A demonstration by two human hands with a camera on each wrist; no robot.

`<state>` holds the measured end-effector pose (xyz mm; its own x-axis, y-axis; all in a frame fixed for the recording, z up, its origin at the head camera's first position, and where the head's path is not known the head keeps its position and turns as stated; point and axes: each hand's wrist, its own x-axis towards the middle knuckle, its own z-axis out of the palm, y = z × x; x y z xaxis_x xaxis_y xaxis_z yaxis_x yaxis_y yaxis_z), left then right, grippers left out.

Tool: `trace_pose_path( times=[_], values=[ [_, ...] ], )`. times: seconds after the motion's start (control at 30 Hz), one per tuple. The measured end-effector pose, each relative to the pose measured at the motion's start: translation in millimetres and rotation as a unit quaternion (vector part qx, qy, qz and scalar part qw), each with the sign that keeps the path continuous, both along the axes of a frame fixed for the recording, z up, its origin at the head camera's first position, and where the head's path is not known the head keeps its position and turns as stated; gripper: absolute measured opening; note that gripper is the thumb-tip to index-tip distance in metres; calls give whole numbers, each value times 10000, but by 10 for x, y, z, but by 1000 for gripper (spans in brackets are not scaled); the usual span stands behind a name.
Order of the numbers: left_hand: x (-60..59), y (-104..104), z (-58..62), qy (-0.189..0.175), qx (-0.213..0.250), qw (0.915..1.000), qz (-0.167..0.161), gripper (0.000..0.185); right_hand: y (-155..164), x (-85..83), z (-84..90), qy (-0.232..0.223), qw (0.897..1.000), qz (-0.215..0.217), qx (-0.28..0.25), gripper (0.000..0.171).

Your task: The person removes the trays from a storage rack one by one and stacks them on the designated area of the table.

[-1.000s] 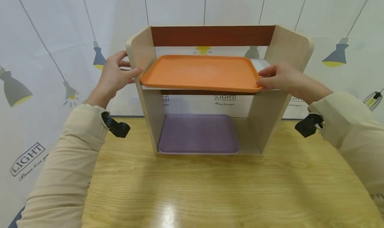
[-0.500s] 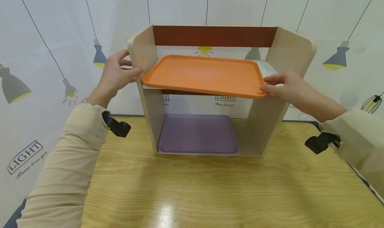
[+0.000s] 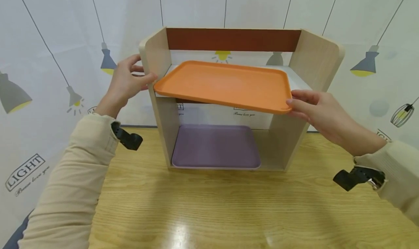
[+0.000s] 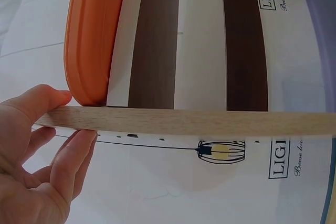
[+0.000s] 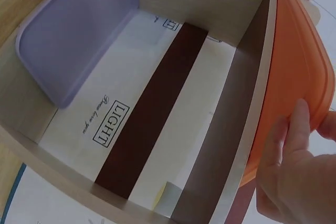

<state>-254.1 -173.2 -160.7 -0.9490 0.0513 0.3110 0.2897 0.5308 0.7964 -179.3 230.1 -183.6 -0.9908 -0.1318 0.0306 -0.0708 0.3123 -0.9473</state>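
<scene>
An orange tray (image 3: 226, 85) lies askew on the white upper board (image 3: 299, 80) of a small wooden shelf (image 3: 322, 58). Its right end juts out past the board's front edge. My right hand (image 3: 330, 118) pinches the tray's front right corner, thumb on top; in the right wrist view the fingers (image 5: 299, 124) lie against its underside. My left hand (image 3: 122, 83) grips the front edge of the left side panel (image 4: 210, 120), its thumb close to the tray's left corner. Whether that thumb touches the tray I cannot tell.
A purple tray (image 3: 216, 147) rests on the shelf's lower level, against the left side. The shelf stands on a wooden table (image 3: 209, 205). Behind it hangs a backdrop (image 3: 209, 5) printed with lamps. A dark red-brown rail (image 3: 234, 39) spans the shelf's back top.
My right hand has moved toward me and to the right, drawing the orange tray's right end forward off the board. The left hand has stayed in place.
</scene>
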Motion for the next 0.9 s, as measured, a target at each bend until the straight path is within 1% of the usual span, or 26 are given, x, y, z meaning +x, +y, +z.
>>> trace_pose_path(
  times=[0.2, 0.4, 0.6, 0.83, 0.9],
  values=[
    [-5, -9, 1, 12, -1, 10000, 10, 59, -22, 47, -24, -74, 9975, -76, -699, 72],
    [-18, -24, -13, 45, -11, 10000, 5, 58, -56, 96, -50, -90, 9942, -86, -1071, 71],
    [-14, -69, -18, -10, -4, 10000, 62, 59, -107, 125, -79, 44, 9925, 47, -1220, 68],
    [-30, -102, -25, 35, 45, 10000, 6, 59, -102, 126, -101, 146, 9928, 318, -1144, 66],
    [-31, -113, -31, 33, 45, 10000, -2, 59, -84, 117, -117, 219, 9934, 416, -1047, 64]
  ],
)
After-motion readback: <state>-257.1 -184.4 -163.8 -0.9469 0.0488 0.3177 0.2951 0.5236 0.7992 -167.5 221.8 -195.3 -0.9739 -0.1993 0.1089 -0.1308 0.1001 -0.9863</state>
